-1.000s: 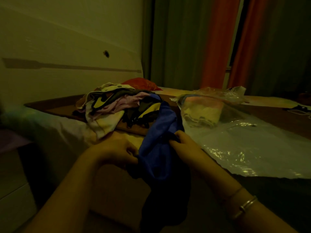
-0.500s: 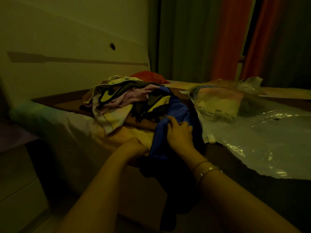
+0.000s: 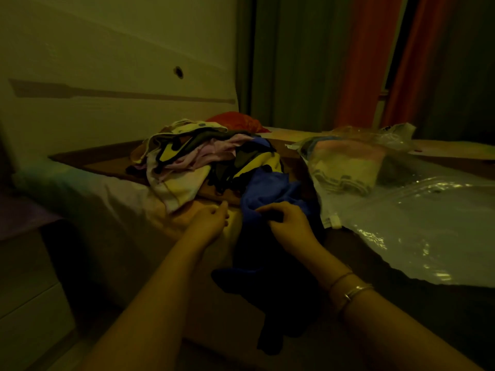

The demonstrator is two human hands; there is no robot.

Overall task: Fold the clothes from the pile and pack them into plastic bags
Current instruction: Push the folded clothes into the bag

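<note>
Your right hand [image 3: 288, 223] grips the blue garment [image 3: 267, 188], fingers curled into a bunch of its cloth at the bed's [image 3: 107, 194] near edge, where the fabric trails from the pile of clothes [image 3: 198, 159] down over the side into shadow. Your left hand [image 3: 210, 219] hovers just left of the blue garment with its fingers loosely curled and nothing in them. Right of the blue garment, a clear plastic bag [image 3: 348, 167] already holding folded clothes lies on the bed, and a flat empty plastic bag [image 3: 417, 231] is spread nearer you beside it.
</note>
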